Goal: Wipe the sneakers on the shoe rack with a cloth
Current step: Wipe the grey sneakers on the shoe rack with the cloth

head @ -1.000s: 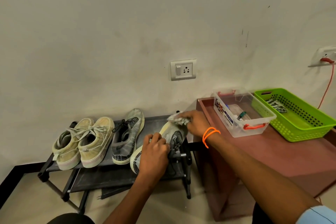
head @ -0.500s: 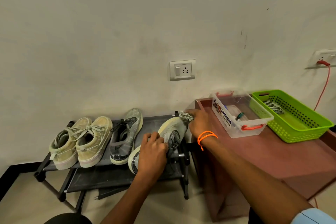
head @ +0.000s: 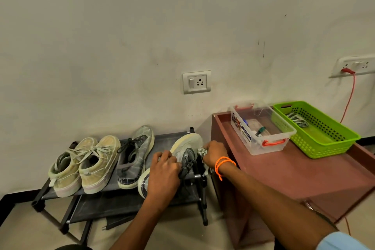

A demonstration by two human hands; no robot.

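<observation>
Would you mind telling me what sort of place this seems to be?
Probably a home entryway or a room corner used for storage: a low shoe rack with sneakers stands against a plain wall with a socket, beside a brown cabinet holding a green basket.

- Nothing is showing that can be read as words, numbers or a brand.
- The clear plastic storage box (head: pixel 263 128) is carrying a printed label (head: pixel 241 128) on its long near side, dark blue with red and white patches, but the print is coming out too small and blurred to make out.
- The sneakers on the rack are showing no legible logo or lettering.
- The wall socket plates are showing no legible marking.
</observation>
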